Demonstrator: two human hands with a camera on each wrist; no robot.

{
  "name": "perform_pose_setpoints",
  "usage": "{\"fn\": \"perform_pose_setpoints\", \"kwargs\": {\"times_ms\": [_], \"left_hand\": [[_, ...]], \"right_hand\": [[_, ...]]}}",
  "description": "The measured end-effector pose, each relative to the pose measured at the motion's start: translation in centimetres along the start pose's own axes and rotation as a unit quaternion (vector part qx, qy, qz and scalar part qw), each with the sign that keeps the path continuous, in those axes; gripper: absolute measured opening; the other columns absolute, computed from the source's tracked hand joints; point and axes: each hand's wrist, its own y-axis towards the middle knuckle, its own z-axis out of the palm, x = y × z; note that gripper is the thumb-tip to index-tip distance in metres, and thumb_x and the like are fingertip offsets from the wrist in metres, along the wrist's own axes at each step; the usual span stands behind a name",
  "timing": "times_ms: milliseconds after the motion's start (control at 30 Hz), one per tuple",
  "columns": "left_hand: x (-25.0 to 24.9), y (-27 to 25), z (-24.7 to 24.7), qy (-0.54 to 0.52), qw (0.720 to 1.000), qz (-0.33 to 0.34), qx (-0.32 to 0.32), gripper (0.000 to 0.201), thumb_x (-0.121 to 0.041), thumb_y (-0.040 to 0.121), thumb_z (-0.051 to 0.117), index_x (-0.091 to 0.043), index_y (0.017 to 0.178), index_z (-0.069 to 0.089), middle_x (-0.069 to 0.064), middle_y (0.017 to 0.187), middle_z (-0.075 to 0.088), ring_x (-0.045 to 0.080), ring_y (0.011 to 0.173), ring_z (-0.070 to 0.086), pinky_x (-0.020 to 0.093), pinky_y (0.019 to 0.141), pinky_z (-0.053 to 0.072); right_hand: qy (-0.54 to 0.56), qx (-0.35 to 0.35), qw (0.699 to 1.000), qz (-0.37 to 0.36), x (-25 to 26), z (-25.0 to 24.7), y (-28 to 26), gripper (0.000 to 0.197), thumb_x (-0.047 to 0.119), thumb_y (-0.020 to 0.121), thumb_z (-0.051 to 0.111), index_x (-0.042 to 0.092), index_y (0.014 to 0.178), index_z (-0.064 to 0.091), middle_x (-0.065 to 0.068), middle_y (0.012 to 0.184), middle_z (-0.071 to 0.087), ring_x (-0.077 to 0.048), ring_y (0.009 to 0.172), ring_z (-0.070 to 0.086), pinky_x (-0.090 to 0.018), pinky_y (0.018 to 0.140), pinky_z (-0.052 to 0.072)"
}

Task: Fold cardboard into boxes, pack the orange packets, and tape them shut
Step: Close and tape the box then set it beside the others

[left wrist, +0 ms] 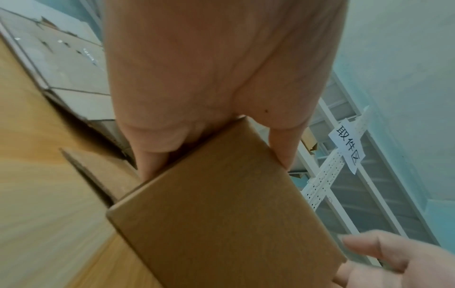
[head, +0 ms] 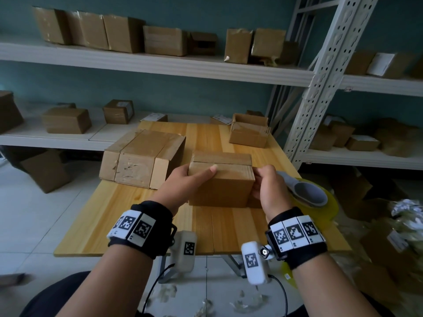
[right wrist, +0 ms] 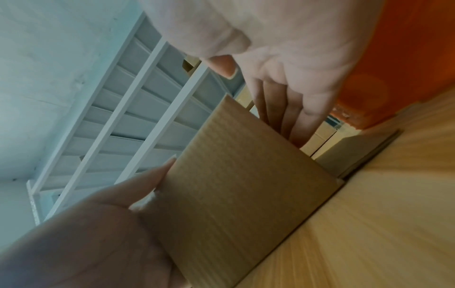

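The small cardboard box (head: 221, 179) is set on the wooden table (head: 128, 216), near its centre, top flaps folded down w/ the seam untaped. It is gripped from both ends: the left hand (head: 190, 179) is clamped on the 9 o'clock end, thumb laid flat across the top flap, fingers hidden behind the side. The right hand (head: 266, 184) is wrapped on the 3 o'clock end, fingers pressed straight along that face in the right wrist view.

Handling, as judged: corrugated board, stiff on edges and corners, springy at the flaps, so they would likely lift if pressure is released. Weight is probably light; contents can't be seen. Surface is matte, not slippery. Best hold is at the end walls near the top corners, thumbs kept on the flaps.

A tape dispenser (head: 306, 193) is seen just beside the right hand at 3 o'clock. A larger taped box (head: 142, 159) lies at 10 o'clock, an open box (head: 249, 131) at 1 o'clock.
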Motion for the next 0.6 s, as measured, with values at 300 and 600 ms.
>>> {"fn": "perform_pose_setpoints", "kwargs": {"times_ms": [300, 600], "left_hand": [[0.1, 0.0, 0.3, -0.016, 1.000, -0.027, -0.001, 0.067, -0.064, 0.090, 0.070, -0.024, 0.140, 0.051, -0.009, 0.114, 0.063, 0.010, 0.103, 0.061, 0.027, 0.085, 0.049], [-0.6, -0.2, -1.1, -0.022, 0.999, -0.023, 0.018, 0.068, -0.061, 0.086, 0.075, -0.016, 0.136, 0.061, 0.005, 0.124, 0.070, 0.025, 0.116, 0.067, 0.043, 0.104, 0.057]], "right_hand": [[-0.106, 0.079, 0.991, -0.008, 1.5, -0.6, -2.4, 0.110, 0.106, 0.069, 0.015, 0.029, 0.129, 0.067, -0.014, 0.125, 0.072, -0.031, 0.113, 0.069, -0.054, 0.106, 0.053], [-0.045, 0.110, 0.992, 0.044, 2.3, -1.7, -2.2, 0.111, 0.097, 0.071, 0.027, 0.026, 0.152, 0.050, -0.006, 0.137, 0.067, -0.025, 0.122, 0.065, -0.047, 0.092, 0.063]]}}
